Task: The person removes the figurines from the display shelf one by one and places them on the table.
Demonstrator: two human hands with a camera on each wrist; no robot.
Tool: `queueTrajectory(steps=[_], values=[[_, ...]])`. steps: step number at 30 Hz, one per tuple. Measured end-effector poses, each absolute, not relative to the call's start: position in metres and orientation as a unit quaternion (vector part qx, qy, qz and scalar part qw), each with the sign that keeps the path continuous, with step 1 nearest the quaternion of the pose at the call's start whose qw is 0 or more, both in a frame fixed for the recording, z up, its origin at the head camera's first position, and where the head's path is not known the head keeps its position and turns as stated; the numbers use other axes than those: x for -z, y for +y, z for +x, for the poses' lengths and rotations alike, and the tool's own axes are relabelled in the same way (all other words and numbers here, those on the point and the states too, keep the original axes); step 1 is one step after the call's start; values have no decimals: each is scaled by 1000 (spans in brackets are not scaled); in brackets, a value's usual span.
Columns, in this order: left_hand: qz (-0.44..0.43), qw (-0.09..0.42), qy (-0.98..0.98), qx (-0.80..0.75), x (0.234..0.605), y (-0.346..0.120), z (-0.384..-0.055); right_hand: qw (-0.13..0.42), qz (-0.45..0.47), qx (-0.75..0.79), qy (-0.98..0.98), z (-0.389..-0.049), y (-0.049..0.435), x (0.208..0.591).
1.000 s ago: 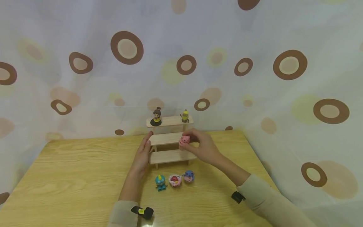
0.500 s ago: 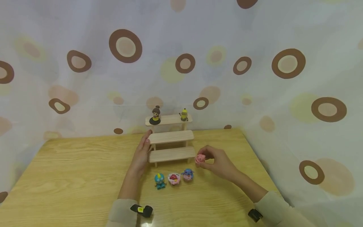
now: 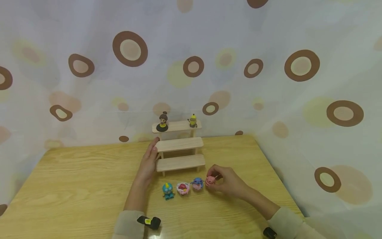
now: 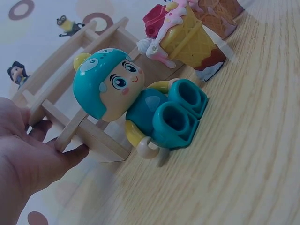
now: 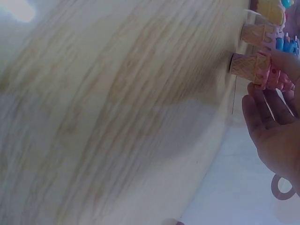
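Note:
A three-tier wooden shelf (image 3: 180,162) stands near the back of the table. My left hand (image 3: 147,164) grips its left side; in the left wrist view the fingers curl about a leg of the shelf frame (image 4: 70,131). At the right end of a row of toys, my right hand (image 3: 231,182) pinches a pink ice-cream-cone toy (image 3: 210,180) between thumb and fingers. In the right wrist view its waffle base (image 5: 243,65) is upright at the table surface. Beside it stand a blue-topped cone toy (image 3: 197,184), a white-and-pink cone toy (image 3: 183,188) and a teal-capped doll (image 3: 168,191).
On the top tier sit a brown-haired figurine (image 3: 162,121) at the left and a yellow minion figurine (image 3: 193,120) at the right. Behind the wooden table (image 3: 89,179) hangs a white sheet (image 3: 167,30) with brown ring patterns, which also runs along the right side.
My right hand has brought the pink ice-cream-cone toy from the middle tier down and right, then forward to the table beside the blue-topped toy. My left hand keeps its grip on the shelf.

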State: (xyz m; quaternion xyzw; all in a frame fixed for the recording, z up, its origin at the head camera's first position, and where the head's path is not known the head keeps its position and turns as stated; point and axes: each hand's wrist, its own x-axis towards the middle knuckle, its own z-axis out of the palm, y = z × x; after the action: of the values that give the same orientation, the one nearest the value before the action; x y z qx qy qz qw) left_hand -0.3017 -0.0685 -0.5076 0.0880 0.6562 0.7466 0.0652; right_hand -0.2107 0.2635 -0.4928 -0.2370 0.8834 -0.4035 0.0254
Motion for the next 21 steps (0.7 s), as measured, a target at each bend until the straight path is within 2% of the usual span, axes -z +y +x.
queueTrajectory(steps=[12, 15, 21], values=[[86, 69, 646, -755, 509, -68, -304, 38, -250, 397, 882, -215, 266, 479], [89, 72, 645, -756, 509, -69, -304, 7, -250, 399, 882, -223, 265, 467], [98, 71, 645, -754, 511, -69, -304, -95, -238, 404, 878, -252, 252, 438]])
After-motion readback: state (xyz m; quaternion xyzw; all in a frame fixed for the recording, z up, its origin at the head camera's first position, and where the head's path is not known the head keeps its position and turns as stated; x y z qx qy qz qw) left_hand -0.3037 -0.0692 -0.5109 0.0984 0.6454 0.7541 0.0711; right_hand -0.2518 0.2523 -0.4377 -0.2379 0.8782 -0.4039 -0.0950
